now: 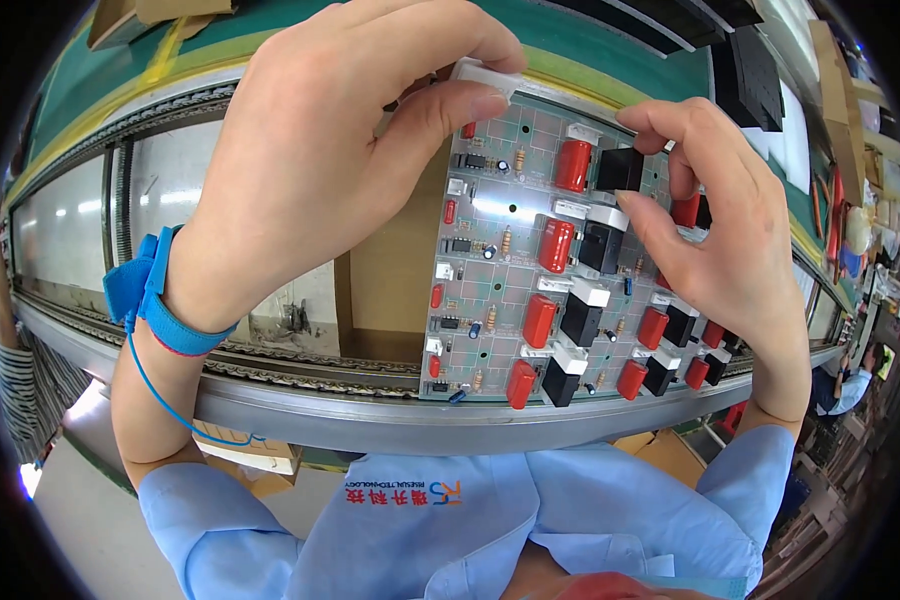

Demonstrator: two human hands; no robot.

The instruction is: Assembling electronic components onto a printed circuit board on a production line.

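My left hand (340,140) pinches a small white block-shaped part (486,76) between thumb and fingers at the far left corner of a populated circuit board panel (510,210). Around a black box-shaped component (620,168) in the farthest row, my right hand (715,200) has its thumb and fingertips at opposite edges. Rows of red capacitors (556,245), black blocks with white pieces, striped resistors (506,240) and small chips (462,245) cover the panel. The right hand hides part of its right side. A blue strap (175,295) circles my left wrist.
Metal rails with chains (300,375) run along the panel's near and far sides. A brown board (390,280) lies left of the panel. Black trays (650,20) stand beyond it. A blue cord (160,400) hangs from the wrist strap. A person (845,385) is far right.
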